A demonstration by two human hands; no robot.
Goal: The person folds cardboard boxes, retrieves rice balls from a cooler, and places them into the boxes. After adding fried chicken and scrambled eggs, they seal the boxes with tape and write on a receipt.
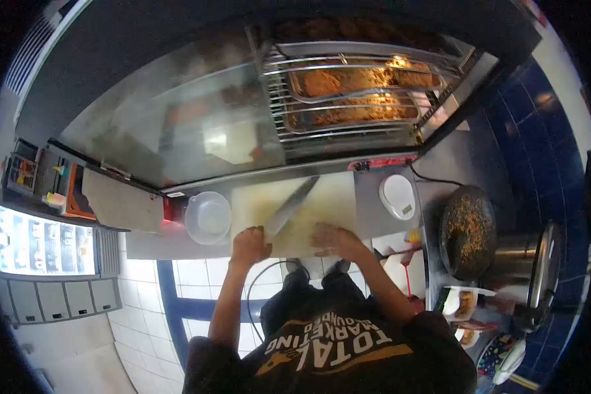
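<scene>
My left hand (pixel 251 246) is closed at the near left edge of the white cutting board (pixel 335 197), around the handle of a large knife (pixel 291 207). The blade lies low over the board and points away to the upper right. My right hand (pixel 337 240) is at the board's near right part, fingers stretched out and slightly blurred, with nothing visible in them. Yellowish stains mark the board between the hands. A translucent plastic tub (pixel 207 218) sits just left of the board, near my left hand.
A white kitchen scale (pixel 397 197) sits right of the board. Behind it stands a heated glass display case (pixel 210 131) with trays of browned food (pixel 364 82). On the right are a dark bowl of crumbly food (pixel 467 233) and a steel pot (pixel 525 256).
</scene>
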